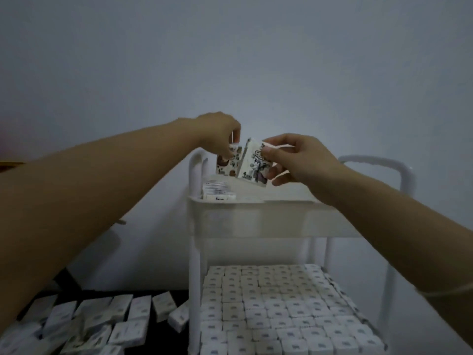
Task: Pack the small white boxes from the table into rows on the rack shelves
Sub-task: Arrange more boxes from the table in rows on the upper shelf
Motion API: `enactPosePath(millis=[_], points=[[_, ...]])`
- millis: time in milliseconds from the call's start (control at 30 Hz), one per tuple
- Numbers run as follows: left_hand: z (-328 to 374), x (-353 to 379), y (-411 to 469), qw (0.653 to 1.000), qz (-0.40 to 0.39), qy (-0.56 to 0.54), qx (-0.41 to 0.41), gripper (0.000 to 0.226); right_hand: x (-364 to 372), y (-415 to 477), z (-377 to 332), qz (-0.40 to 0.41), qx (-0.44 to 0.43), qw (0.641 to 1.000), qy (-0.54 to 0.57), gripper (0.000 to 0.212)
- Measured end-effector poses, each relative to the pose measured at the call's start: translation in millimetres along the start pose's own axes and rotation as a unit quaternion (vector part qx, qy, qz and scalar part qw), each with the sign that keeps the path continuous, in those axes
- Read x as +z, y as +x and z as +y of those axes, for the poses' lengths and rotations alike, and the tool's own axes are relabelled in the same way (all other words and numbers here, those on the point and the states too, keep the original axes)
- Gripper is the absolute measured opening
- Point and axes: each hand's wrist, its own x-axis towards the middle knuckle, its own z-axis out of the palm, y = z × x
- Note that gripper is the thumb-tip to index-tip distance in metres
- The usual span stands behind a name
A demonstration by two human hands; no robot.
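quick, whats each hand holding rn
Left hand: holds a small white box.
Right hand: holds a second box, tilted.

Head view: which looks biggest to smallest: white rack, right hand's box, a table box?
White plastic rack; printed white box in right hand; small white box on dark table, though camera distance differs.

A single wide-angle view is taken from head height, faced forward and tilted slightly down. Both bare forearms are seen extended away from the lens from the lower corners, and the left hand [217,134] and right hand [299,160] are brought together near the centre. The white rack [194,252] is seen close by, right of centre. Its top tray [256,219] is viewed almost edge-on, its lower part from steeply above. The dark worktop [76,285] is cropped at lower left. The upper half is filled by a bare wall [230,60].
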Motion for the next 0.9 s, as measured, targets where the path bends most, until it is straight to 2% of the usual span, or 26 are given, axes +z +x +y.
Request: enactPosePath(millis=[167, 333, 433, 600, 700, 767, 900], points=[[-4.7, 15.0, 10.8, 0.988, -0.136, 0.076, -0.021, 0.037, -6.2, 41.3, 17.2, 0.096, -0.007, 0.993, -0.068, 0.022], [3.2, 20.4, 15.8, 0.966, -0.22, 0.138, -0.017, 0.021, 5.5, 72.3, 30.5, 0.076, -0.005, 0.972, -0.22, 0.014], [10.3, 25.1, 16.6, 0.948, -0.264, 0.175, -0.015, 0.031, 24.8, 88.6, 29.8, 0.047, -0.001, 0.952, -0.303, 0.014], [9.5, 23.5, 9.8, 0.96, -0.23, 0.162, -0.003, 0.036, 61.2, 106.7, 30.9, -0.036, 0.064, 0.945, -0.317, 0.027], [4.5, 16.6, 4.1, 0.968, -0.223, 0.118, -0.014, 0.028, 74.1, 106.1, 36.2, -0.107, 0.112, 0.945, -0.288, 0.018], [2.6, 13.8, 0.2, 0.976, -0.2, 0.09, -0.013, 0.024, 74.2, 103.4, 41.4, -0.146, 0.115, 0.95, -0.25, 0.011], [3.6, 9.5, -9.6, 0.984, -0.174, 0.029, -0.013, 0.024, 71.3, 97.6, 44.9, -0.18, 0.121, 0.948, -0.233, 0.021]])
